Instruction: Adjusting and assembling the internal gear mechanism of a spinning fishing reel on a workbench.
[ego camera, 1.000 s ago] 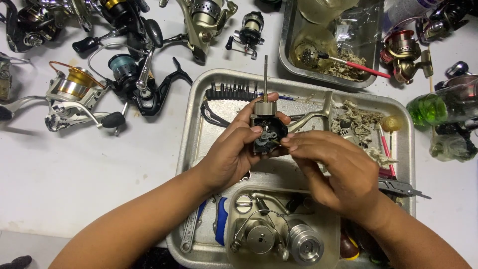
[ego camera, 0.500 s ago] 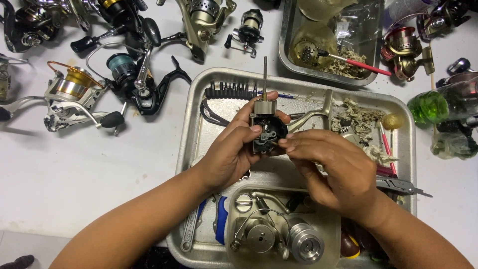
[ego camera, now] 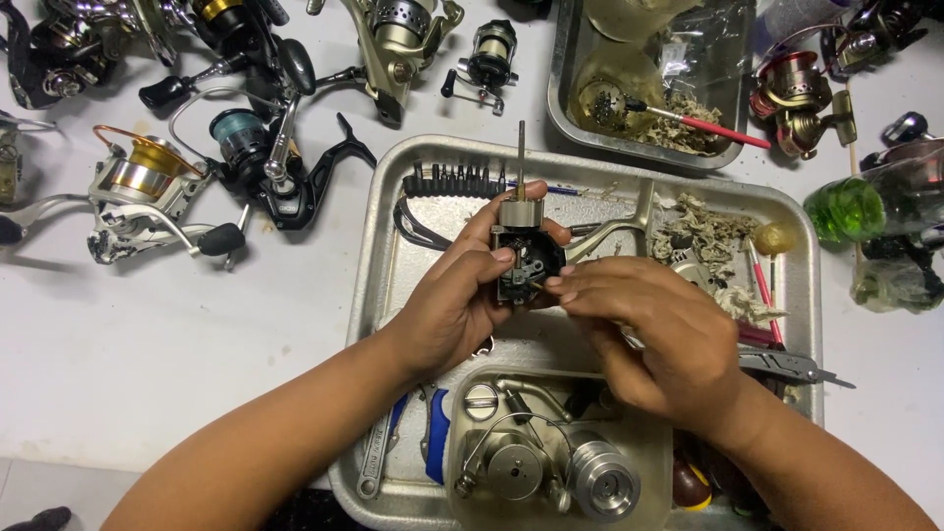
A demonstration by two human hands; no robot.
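Fingers of the left hand wrap the opened fishing-reel body, thumb across its upper front and fingertips curled behind, so that grip is closed firmly on it with the dark gear cavity turned up toward the camera. A thin metal shaft rises straight out of the top of the body. The right hand comes in from the side with its fingertips pinched close together at the cavity's right edge; that grip is nearly closed, and whether a small part sits between the tips I cannot tell, since it is too small to make out.

To do this well, I judge that the left hand should keep the body level and steady above the steel tray, so that anything slipping free lands in it, while the right works with light, fine pressure only.

The body is held over the middle of the tray. Behind it lie a row of screwdriver bits and a tuft of pale wadding; red-handled tools lie at the right side. Nearer the person, a smaller container holds a bare silver spool and a rotor, with a spanner beside it. A folding multitool rests on the tray's right rim. On the white counter, complete spinning reels lie to the left, a second tray with a red-handled brush stands behind, and a green spool sits far right.
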